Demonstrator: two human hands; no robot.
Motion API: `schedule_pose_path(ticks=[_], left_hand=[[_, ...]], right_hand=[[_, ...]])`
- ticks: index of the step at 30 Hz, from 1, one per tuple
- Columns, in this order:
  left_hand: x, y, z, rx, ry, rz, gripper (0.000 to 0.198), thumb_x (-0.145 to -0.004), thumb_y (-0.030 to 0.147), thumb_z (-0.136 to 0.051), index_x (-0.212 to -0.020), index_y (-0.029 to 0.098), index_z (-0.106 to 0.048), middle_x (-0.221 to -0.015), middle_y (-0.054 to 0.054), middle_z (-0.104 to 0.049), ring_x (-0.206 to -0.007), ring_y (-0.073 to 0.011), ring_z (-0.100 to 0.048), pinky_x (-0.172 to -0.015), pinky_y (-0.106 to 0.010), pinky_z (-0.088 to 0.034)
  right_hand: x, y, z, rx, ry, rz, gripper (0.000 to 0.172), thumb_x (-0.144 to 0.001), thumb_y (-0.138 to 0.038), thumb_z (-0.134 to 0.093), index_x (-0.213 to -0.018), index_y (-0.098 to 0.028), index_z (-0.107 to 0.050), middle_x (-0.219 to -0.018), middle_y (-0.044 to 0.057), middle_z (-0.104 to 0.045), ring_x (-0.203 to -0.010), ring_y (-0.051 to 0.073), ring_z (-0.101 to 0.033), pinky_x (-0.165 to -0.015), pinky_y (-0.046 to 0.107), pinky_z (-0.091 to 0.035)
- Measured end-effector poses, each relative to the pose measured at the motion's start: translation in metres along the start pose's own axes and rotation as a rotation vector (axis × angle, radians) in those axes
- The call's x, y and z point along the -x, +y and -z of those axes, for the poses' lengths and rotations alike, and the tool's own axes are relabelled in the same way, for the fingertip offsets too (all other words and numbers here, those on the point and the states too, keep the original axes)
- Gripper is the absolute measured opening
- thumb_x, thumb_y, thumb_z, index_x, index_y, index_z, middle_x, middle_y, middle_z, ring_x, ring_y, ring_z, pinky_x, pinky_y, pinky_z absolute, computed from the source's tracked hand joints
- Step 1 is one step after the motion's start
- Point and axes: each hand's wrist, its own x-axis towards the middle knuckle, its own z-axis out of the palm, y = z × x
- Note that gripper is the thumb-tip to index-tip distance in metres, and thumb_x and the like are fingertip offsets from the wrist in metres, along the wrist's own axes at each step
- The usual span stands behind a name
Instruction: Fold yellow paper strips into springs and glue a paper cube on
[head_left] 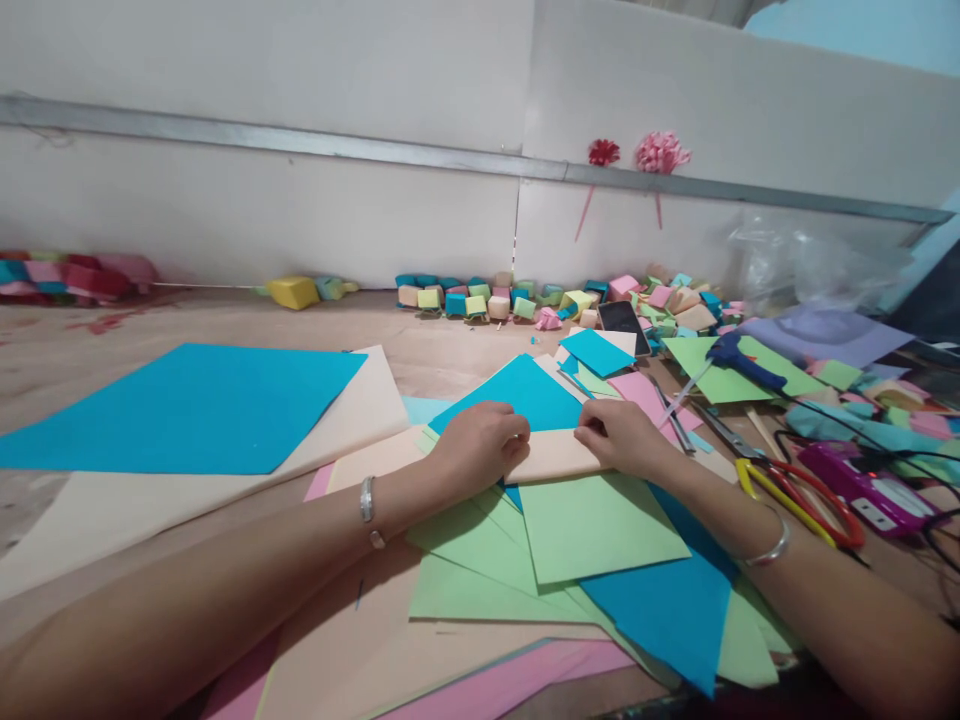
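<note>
Between my two hands lies a folded strip of peach paper (559,457). My left hand (484,440) pinches its left end, fingers curled in. At the other end, the fingertips of my right hand (622,433) press together on the same strip. Just behind it is a blue paper sheet (517,390). Below the strip, a light green paper sheet (600,530) overlaps more green sheets and another blue sheet (667,600). Larger peach paper (337,640) spreads underneath, with pink paper (517,685) showing near the front edge.
Scissors (795,490), a blue glue gun (742,360) and a purple power strip (870,490) with cords lie on the right. A large blue sheet (187,410) covers the left. Several small paper boxes (465,298) line the wall near a phone (624,325).
</note>
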Motion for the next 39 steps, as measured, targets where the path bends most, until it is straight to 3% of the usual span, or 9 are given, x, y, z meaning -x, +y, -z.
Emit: schedule_pose_path(ticks=[4,8,12,16,20,27,33,36,39], left_hand=[[-0.005,-0.004,0.001,-0.023,0.064,-0.195,0.023,-0.077,0.006,-0.049,-0.072,0.018,-0.068,-0.088,-0.008,-0.060,-0.081,-0.0192,-0.052,-0.069,-0.029,-0.038],[-0.019,-0.005,0.013,0.112,-0.197,-0.405,0.027,-0.071,0.001,-0.049,-0.074,0.019,-0.068,-0.082,-0.003,-0.061,-0.070,-0.0130,-0.053,-0.060,-0.023,-0.035],[-0.039,0.000,0.015,0.132,-0.296,-0.263,0.023,-0.080,0.010,-0.051,-0.081,0.022,-0.071,-0.087,-0.001,-0.068,-0.074,-0.0126,-0.059,-0.060,-0.021,-0.036],[-0.047,0.011,-0.003,0.029,-0.206,-0.091,0.031,-0.091,0.030,-0.044,-0.071,0.018,-0.065,-0.068,-0.004,-0.063,-0.060,-0.0159,-0.054,-0.050,-0.026,-0.028],[-0.041,0.024,-0.020,-0.085,-0.145,-0.017,0.029,-0.091,0.037,-0.046,-0.076,0.016,-0.060,-0.076,-0.008,-0.063,-0.066,-0.0195,-0.057,-0.051,-0.027,-0.029],[-0.035,0.031,-0.017,-0.175,-0.186,-0.058,0.022,-0.092,0.036,-0.049,-0.087,0.016,-0.056,-0.082,-0.007,-0.060,-0.072,-0.0203,-0.059,-0.055,-0.028,-0.034],[-0.032,0.028,-0.006,-0.225,-0.286,-0.164,0.038,-0.084,0.053,-0.061,-0.092,0.016,-0.057,-0.091,-0.007,-0.060,-0.082,-0.0218,-0.057,-0.055,-0.028,-0.030],[-0.032,0.022,-0.002,-0.173,-0.326,-0.187,0.041,-0.080,0.053,-0.066,-0.097,0.016,-0.058,-0.092,-0.006,-0.058,-0.080,-0.0199,-0.054,-0.056,-0.027,-0.029],[-0.032,0.014,0.003,-0.107,-0.367,-0.252,0.041,-0.079,0.047,-0.069,-0.112,0.025,-0.060,-0.090,-0.005,-0.056,-0.074,-0.0180,-0.050,-0.056,-0.025,-0.026]], right_hand=[[0.000,-0.001,-0.001,-0.002,0.010,0.003,0.012,-0.079,-0.022,-0.058,-0.067,-0.020,-0.057,-0.064,0.001,-0.059,-0.063,0.016,-0.053,-0.058,0.025,-0.033],[-0.001,-0.003,0.001,-0.014,0.005,0.001,0.012,-0.078,-0.020,-0.060,-0.066,-0.021,-0.058,-0.063,0.000,-0.060,-0.062,0.015,-0.053,-0.056,0.024,-0.033],[-0.001,-0.003,0.003,-0.023,0.006,-0.001,0.013,-0.077,-0.019,-0.059,-0.065,-0.021,-0.058,-0.062,0.000,-0.060,-0.062,0.015,-0.054,-0.056,0.024,-0.033],[-0.001,-0.001,0.002,-0.030,-0.007,0.005,0.011,-0.077,-0.020,-0.059,-0.066,-0.021,-0.059,-0.063,0.000,-0.061,-0.063,0.015,-0.054,-0.055,0.024,-0.032],[-0.002,0.000,0.001,-0.042,-0.008,0.004,0.012,-0.076,-0.018,-0.059,-0.063,-0.021,-0.058,-0.062,0.000,-0.061,-0.061,0.015,-0.053,-0.054,0.025,-0.030],[-0.002,0.001,0.001,-0.061,-0.005,-0.014,0.013,-0.076,-0.019,-0.061,-0.063,-0.021,-0.058,-0.061,-0.001,-0.061,-0.059,0.014,-0.053,-0.054,0.025,-0.031],[-0.002,0.004,0.001,-0.067,-0.007,-0.010,0.013,-0.077,-0.021,-0.062,-0.064,-0.021,-0.059,-0.062,-0.001,-0.061,-0.060,0.014,-0.053,-0.054,0.025,-0.031],[-0.002,0.004,0.001,-0.073,-0.007,-0.007,0.013,-0.077,-0.022,-0.062,-0.065,-0.021,-0.060,-0.063,-0.001,-0.061,-0.061,0.015,-0.053,-0.055,0.025,-0.031],[-0.002,0.004,0.001,-0.083,-0.009,-0.005,0.012,-0.077,-0.020,-0.061,-0.065,-0.021,-0.059,-0.063,-0.001,-0.061,-0.062,0.015,-0.053,-0.055,0.025,-0.031]])
